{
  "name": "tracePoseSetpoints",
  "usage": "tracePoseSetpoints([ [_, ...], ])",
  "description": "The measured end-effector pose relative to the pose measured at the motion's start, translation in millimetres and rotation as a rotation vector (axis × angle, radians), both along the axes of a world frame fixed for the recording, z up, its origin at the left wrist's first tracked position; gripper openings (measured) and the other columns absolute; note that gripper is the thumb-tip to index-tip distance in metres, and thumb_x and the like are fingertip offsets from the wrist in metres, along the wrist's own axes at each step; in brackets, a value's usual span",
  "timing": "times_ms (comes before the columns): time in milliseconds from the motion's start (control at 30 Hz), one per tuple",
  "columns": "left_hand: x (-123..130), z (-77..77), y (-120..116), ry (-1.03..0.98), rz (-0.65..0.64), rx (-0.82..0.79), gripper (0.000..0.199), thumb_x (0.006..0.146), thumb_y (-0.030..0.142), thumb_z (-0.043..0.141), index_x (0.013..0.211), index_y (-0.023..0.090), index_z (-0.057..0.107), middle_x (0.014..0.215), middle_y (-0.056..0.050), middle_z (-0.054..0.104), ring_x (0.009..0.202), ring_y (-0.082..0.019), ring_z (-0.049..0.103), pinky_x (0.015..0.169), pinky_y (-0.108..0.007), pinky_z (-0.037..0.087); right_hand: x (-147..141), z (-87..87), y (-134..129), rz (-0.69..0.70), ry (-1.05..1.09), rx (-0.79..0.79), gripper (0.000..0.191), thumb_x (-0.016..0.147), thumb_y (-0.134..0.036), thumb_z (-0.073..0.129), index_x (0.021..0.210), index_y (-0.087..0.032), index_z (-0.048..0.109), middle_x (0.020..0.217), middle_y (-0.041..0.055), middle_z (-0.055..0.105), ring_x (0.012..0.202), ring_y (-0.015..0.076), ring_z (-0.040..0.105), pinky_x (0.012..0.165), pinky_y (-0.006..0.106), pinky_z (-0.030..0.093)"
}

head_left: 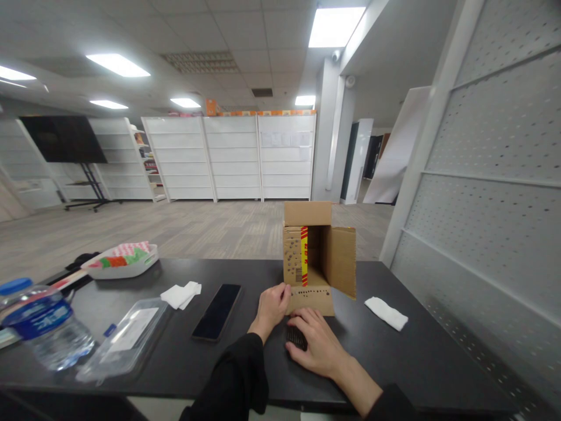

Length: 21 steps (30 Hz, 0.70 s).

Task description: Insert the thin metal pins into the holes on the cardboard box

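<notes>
An opened cardboard box lies on its side on the black table, its mouth facing me and its flaps spread. Dark dots mark its left and lower flaps, and a yellow and red tape strip runs down the left one. My left hand has its fingers curled at the left edge of the lower flap; what they hold, if anything, is hidden. Just in front of that flap, my right hand is curved over a dark ridged object, fingers and thumb around it.
Left of my hands are a phone, white tissues, a clear plastic case, a water bottle and a white basket. Another tissue lies right of the box. A perforated panel stands at the right.
</notes>
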<state>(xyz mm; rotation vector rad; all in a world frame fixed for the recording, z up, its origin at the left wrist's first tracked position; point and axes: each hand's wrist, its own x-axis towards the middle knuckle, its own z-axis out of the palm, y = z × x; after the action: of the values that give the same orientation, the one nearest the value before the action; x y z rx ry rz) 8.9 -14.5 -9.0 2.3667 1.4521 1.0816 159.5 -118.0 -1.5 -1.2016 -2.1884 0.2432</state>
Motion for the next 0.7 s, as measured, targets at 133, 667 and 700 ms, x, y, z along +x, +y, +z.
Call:
tracePoseSetpoints([
  [133,-0.4,0.6,-1.2,-0.005,0.001,-0.009,0.043,0.100,0.037,0.033,0.067,0.020,0.055,0.066,-0.003,0.065,0.059,-0.012,0.056,0.058,-0.027,0.027,0.3,-0.2,1.1,-0.003,-0.009,-0.009,0.035,0.078,-0.027,0.069,0.112,-0.023,0.063,0.117,0.0062,0.062,0.108,0.0241,0.054,0.098,0.040,0.039],
  [667,-0.1,2.3,-2.3,-0.033,0.014,-0.028,0.044,0.099,0.039,0.033,0.064,0.020,0.052,0.063,-0.002,0.063,0.056,-0.012,0.053,0.057,-0.027,0.027,-0.7,2.9,1.6,-0.007,-0.033,-0.048,0.033,0.079,-0.031,0.070,0.111,-0.023,0.065,0.116,0.0039,0.065,0.108,0.0223,0.054,0.099,0.038,0.036],
  [700,-0.1,2.7,-2.6,-0.032,0.015,-0.031,0.044,0.099,0.039,0.033,0.064,0.020,0.052,0.063,-0.002,0.063,0.056,-0.012,0.053,0.057,-0.027,0.027,-0.8,3.0,1.4,-0.009,-0.039,-0.048,0.033,0.079,-0.031,0.070,0.111,-0.023,0.065,0.116,0.0035,0.065,0.108,0.0219,0.054,0.099,0.038,0.035],
])
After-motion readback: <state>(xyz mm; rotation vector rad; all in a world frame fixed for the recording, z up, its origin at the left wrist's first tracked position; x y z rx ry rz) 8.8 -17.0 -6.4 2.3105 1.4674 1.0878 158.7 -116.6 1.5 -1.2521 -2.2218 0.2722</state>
